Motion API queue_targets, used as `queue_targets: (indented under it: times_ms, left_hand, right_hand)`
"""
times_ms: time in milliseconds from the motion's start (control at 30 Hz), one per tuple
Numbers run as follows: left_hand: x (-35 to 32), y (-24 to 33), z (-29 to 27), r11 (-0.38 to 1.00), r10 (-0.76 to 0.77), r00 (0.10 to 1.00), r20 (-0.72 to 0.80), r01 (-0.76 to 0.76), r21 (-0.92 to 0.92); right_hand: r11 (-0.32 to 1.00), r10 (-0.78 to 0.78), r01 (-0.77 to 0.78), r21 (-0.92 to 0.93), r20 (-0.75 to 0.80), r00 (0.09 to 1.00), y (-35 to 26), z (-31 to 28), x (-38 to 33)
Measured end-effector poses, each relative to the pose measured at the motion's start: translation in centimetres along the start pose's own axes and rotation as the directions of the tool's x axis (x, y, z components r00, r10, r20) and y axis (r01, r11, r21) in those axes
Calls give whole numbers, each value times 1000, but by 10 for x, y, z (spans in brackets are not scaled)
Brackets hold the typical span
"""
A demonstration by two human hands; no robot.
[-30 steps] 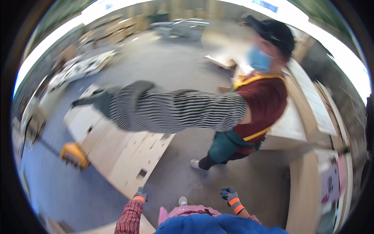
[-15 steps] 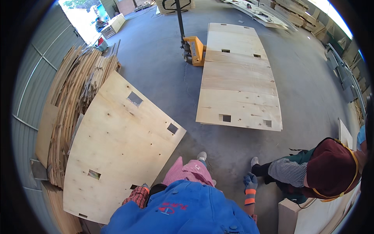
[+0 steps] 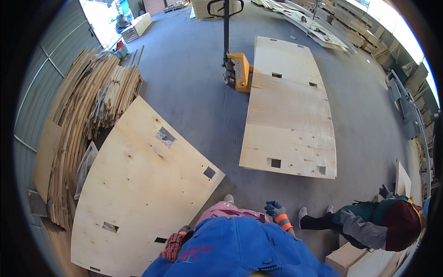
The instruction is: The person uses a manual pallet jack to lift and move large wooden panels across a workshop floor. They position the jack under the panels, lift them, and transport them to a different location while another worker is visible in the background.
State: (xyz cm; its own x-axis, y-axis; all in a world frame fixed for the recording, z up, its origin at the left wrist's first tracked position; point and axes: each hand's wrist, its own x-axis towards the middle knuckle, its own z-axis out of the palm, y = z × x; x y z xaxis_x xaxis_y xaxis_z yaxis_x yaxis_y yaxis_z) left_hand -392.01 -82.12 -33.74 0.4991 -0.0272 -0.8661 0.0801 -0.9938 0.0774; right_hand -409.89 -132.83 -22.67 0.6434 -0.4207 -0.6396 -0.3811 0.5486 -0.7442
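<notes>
My left hand (image 3: 185,229), in a dark glove below a red checked cuff, is at the near right edge of a large plywood sheet (image 3: 152,189). Its fingers are too small and dark to show whether they grip that edge. Several rectangular cut-outs pierce the sheet. My right hand (image 3: 275,209), in a grey-blue glove with an orange striped cuff, hangs in front of my body, fingers curled and nothing visible in them. Ahead lies a long stack of plywood sheets (image 3: 290,120) with similar cut-outs, apart from both hands.
A yellow pallet jack (image 3: 241,74) stands against the stack's left side. Wood strips (image 3: 74,134) are piled along the left wall. At the right, a co-worker (image 3: 369,224) in gloves bends beside a wooden block (image 3: 346,256). More boards (image 3: 314,27) lie at the far right.
My right hand has risen and moved left, in front of my body. The co-worker has shifted, and their gloved hands now show. The view has shifted slightly; the stack and pallet jack appear lower.
</notes>
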Motion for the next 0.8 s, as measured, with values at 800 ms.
queue_targets:
  times_ms: [800]
  left_hand:
    - [180,387,-518,440,119,747,-654,-630,-639]
  right_hand:
    - [918,59,12,-397,166,984,-317,201,513]
